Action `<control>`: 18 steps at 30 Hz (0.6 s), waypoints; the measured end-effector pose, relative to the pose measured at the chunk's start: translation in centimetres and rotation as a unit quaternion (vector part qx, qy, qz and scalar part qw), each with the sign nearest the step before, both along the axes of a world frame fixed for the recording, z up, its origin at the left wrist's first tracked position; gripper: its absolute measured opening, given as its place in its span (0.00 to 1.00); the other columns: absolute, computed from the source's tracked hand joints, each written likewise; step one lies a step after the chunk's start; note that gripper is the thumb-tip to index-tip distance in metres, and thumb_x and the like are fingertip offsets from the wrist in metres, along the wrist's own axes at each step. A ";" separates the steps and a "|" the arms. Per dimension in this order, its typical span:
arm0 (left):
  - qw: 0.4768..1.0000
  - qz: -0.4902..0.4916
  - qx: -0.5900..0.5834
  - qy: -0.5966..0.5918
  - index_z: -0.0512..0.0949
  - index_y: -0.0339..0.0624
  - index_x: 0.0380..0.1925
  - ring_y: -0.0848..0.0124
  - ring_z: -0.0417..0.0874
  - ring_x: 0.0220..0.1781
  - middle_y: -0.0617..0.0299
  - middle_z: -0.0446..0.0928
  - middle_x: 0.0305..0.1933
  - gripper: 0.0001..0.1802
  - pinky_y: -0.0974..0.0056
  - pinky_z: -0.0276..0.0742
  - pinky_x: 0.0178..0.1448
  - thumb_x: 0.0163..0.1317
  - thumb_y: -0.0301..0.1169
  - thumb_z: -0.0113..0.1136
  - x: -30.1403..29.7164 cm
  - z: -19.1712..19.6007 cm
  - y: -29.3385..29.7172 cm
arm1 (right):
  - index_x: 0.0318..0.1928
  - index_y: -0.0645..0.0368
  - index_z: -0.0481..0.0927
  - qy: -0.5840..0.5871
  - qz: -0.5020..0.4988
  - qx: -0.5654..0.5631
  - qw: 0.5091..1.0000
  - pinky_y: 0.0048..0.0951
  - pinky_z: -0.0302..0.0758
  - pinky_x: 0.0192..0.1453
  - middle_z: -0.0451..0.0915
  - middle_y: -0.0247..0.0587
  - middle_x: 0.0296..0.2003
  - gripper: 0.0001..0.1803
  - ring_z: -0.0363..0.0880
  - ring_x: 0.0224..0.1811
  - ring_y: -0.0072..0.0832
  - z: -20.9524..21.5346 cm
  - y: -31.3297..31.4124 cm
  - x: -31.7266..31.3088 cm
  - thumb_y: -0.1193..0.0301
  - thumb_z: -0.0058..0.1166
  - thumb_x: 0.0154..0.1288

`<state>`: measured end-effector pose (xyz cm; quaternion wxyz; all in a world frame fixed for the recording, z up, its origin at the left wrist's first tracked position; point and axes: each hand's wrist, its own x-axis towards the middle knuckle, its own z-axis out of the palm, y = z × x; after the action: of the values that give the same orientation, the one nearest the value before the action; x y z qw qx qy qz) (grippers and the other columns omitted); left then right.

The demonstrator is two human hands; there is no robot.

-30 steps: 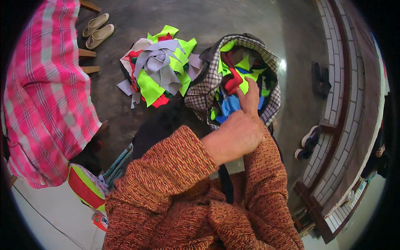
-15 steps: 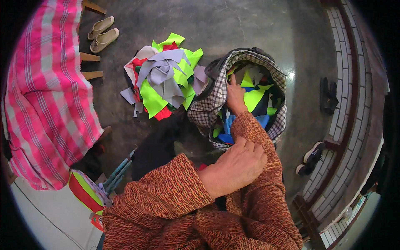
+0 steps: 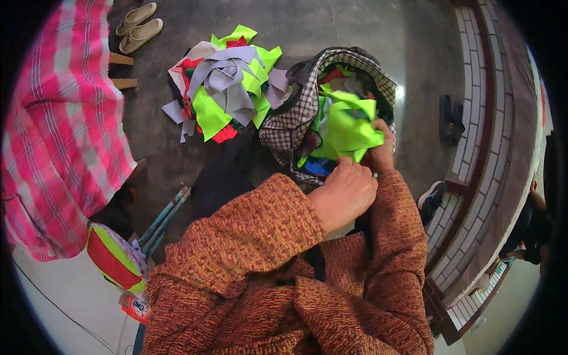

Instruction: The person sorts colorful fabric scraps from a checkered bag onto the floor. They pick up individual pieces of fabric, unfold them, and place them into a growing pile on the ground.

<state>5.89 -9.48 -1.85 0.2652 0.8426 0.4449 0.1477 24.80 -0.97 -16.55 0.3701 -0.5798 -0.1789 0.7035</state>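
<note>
One lime cloth (image 3: 350,123) was pinched in the right grip (image 3: 383,147); beside it, whether the left grip (image 3: 346,190) held on was unclear; gentle, even tension seemed best

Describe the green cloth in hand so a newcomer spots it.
Right of the scrap heap on the floor stands an open checkered bag. At its mouth is the bright green cloth, gripped by the right hand, unlike the heap's loose green pieces.
</note>
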 end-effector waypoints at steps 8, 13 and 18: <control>0.997 -0.043 -0.025 0.064 0.76 0.43 0.28 0.64 0.79 0.34 0.60 0.76 0.29 0.06 0.59 0.67 0.37 0.54 0.31 0.52 0.2 -0.4 -0.1 | 0.44 0.58 0.76 -0.348 0.055 0.275 0.894 0.28 0.75 0.45 0.79 0.38 0.39 0.11 0.77 0.39 0.27 4.9 -3.2 2.5 0.75 0.54 0.59; 0.994 -0.058 -0.066 0.070 0.76 0.42 0.30 0.63 0.78 0.35 0.58 0.76 0.32 0.07 0.58 0.68 0.39 0.55 0.31 0.51 -0.3 -0.7 -0.1 | 0.43 0.51 0.78 -0.656 0.340 0.230 0.633 0.40 0.74 0.44 0.79 0.42 0.38 0.13 0.78 0.42 0.42 4.7 -6.8 1.7 0.66 0.56 0.56; 0.991 -0.059 -0.067 0.102 0.75 0.42 0.31 0.64 0.78 0.38 0.58 0.75 0.34 0.06 0.59 0.68 0.39 0.56 0.31 0.52 -0.1 -1.0 -0.1 | 0.37 0.52 0.77 -0.648 0.406 0.216 0.607 0.44 0.72 0.41 0.79 0.39 0.34 0.08 0.78 0.38 0.42 7.4 -7.0 -0.3 0.66 0.53 0.57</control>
<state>5.79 -9.54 -2.87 0.2827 0.8583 0.4280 0.0145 24.49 -8.00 -9.13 -0.0521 -0.6553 -0.7357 0.1633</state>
